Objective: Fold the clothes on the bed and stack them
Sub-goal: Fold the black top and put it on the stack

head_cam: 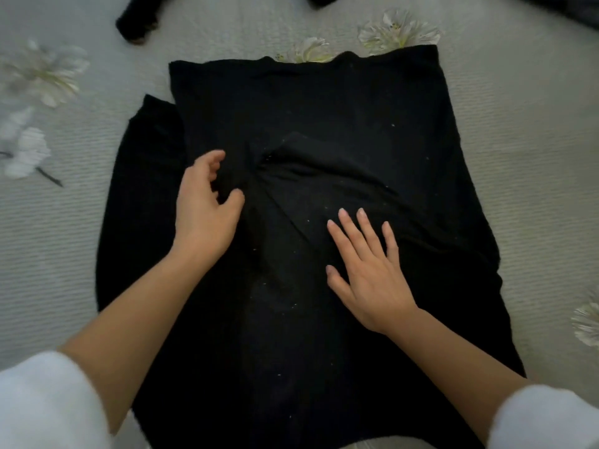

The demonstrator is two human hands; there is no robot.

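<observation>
A black garment lies spread flat on the bed, its far hem toward the top of the view and one side folded in over the middle. My left hand pinches a bunched fold of the black fabric between thumb and fingers near the garment's centre left. My right hand lies flat on the cloth, fingers straight and spread, pressing it down just right of centre. White specks of lint dot the fabric.
The bed has a pale ribbed cover printed with white flowers. Another small black item lies at the far left top, a dark piece at the top edge, and a grey cloth in the top right corner.
</observation>
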